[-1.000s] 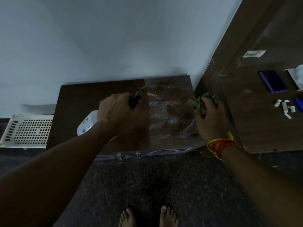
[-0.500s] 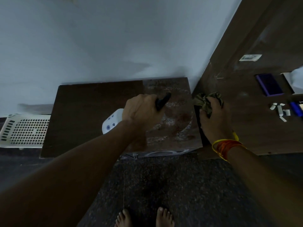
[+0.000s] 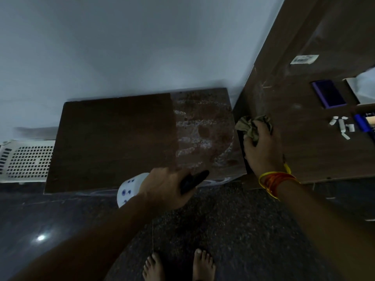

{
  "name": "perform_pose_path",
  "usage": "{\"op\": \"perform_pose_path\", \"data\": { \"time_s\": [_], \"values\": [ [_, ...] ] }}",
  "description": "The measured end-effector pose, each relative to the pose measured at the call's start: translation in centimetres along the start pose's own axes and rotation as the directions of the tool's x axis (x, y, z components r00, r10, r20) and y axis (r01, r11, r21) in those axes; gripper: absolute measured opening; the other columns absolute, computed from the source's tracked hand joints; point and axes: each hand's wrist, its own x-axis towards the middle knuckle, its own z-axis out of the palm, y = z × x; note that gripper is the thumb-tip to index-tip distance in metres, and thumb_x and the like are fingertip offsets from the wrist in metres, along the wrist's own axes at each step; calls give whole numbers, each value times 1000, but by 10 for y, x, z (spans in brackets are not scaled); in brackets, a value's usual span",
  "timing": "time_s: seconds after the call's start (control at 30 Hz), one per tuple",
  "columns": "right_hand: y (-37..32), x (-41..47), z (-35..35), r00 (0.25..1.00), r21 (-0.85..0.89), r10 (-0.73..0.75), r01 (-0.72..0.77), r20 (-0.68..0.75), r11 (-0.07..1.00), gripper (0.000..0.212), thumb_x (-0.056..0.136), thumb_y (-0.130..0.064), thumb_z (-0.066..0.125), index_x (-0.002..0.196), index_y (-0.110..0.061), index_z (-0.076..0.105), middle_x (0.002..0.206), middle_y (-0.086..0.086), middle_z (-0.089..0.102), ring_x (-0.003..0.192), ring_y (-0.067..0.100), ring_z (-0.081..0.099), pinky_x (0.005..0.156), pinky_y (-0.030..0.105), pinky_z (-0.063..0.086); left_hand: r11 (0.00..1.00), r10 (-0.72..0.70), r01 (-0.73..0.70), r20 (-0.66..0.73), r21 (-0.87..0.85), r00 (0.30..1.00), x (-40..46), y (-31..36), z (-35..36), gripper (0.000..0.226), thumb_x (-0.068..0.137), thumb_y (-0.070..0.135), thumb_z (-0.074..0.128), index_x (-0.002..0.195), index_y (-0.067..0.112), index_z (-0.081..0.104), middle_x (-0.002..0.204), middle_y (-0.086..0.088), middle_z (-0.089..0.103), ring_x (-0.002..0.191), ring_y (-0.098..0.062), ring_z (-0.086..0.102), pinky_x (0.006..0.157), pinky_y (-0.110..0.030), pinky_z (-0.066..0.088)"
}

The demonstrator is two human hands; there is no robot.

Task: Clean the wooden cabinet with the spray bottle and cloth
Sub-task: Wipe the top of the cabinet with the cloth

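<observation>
The low wooden cabinet (image 3: 113,142) stands against the white wall; the right part of its top is streaked with whitish spray and stains. My left hand (image 3: 164,187) grips a white spray bottle (image 3: 129,188) with blue dots and a black nozzle that points right, at the cabinet's front edge. My right hand (image 3: 261,151) holds a crumpled olive cloth (image 3: 250,125) just off the cabinet's right edge, against the side of the taller wooden furniture.
A taller wooden surface (image 3: 304,134) on the right carries a purple box (image 3: 328,94), small white pieces (image 3: 343,126) and a blue item. A white perforated basket (image 3: 24,159) sits on the floor at the left. My bare feet (image 3: 178,264) stand on dark speckled floor.
My left hand with the spray bottle has pulled back from over the cabinet top to its front edge. My right hand with the cloth stays at the cabinet's right edge.
</observation>
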Motion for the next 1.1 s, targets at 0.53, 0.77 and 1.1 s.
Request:
{"op": "perform_pose_path", "data": {
  "time_s": [0.53, 0.77, 1.1],
  "values": [
    [-31, -57, 82, 965, -20, -75, 83, 252, 996, 44, 90, -20, 61, 132, -10, 51, 138, 22, 39, 126, 40, 40, 107, 47, 36, 895, -361, 235, -305, -380, 881, -64, -42, 7, 35, 84, 53, 50, 76, 22, 65, 57, 5, 59, 47, -12, 53, 43, -36, 41],
    [-44, -112, 140, 935, -272, -169, 258, 311, 927, 45, 93, -33, 50, 133, -12, 52, 144, 26, 38, 131, 46, 37, 105, 58, 35, 589, -732, 348, -298, -730, 613, -48, -26, 13, 35, 92, 31, 62, 65, 9, 57, 56, -19, 53, 52, -40, 53, 47, -48, 44],
    [-60, -75, 163, 933, -324, -189, 289, 306, 901, 53, 97, -35, 45, 145, -16, 35, 154, 22, 19, 141, 42, 19, 115, 54, 18, 510, -767, 280, -282, -814, 577, -12, -24, 7, 38, 93, 32, 61, 58, 22, 48, 46, 2, 42, 42, -12, 37, 42, -28, 32]
  ]
}}
